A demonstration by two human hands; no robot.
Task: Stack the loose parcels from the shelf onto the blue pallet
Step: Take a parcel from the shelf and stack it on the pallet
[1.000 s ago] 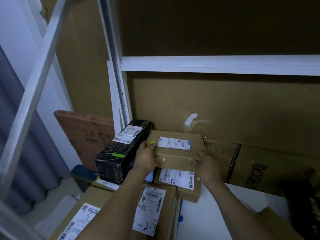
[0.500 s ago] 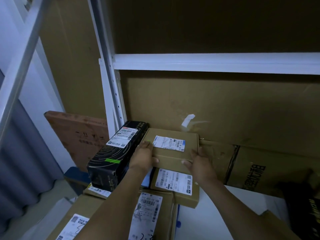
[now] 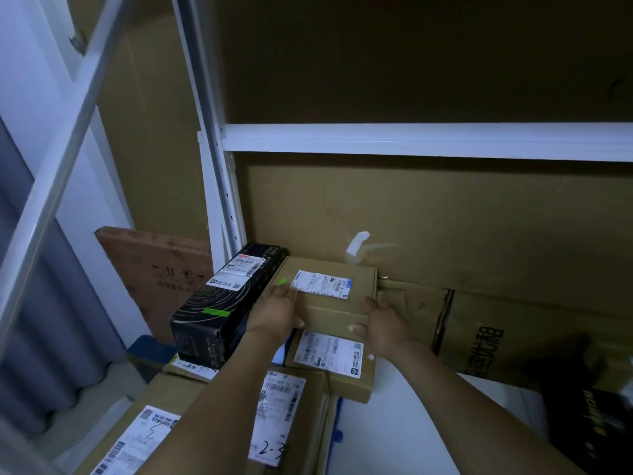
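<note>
Your left hand (image 3: 275, 311) and right hand (image 3: 385, 325) grip the parcel (image 3: 334, 315) by its two ends. It's dead ahead on the stack, just right of the black box (image 3: 219, 306). Long axis runs left-right, both hands equally near.

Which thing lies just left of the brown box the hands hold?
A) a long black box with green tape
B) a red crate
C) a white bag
A: the long black box lies beside the brown box that the left hand and right hand grip.
</note>
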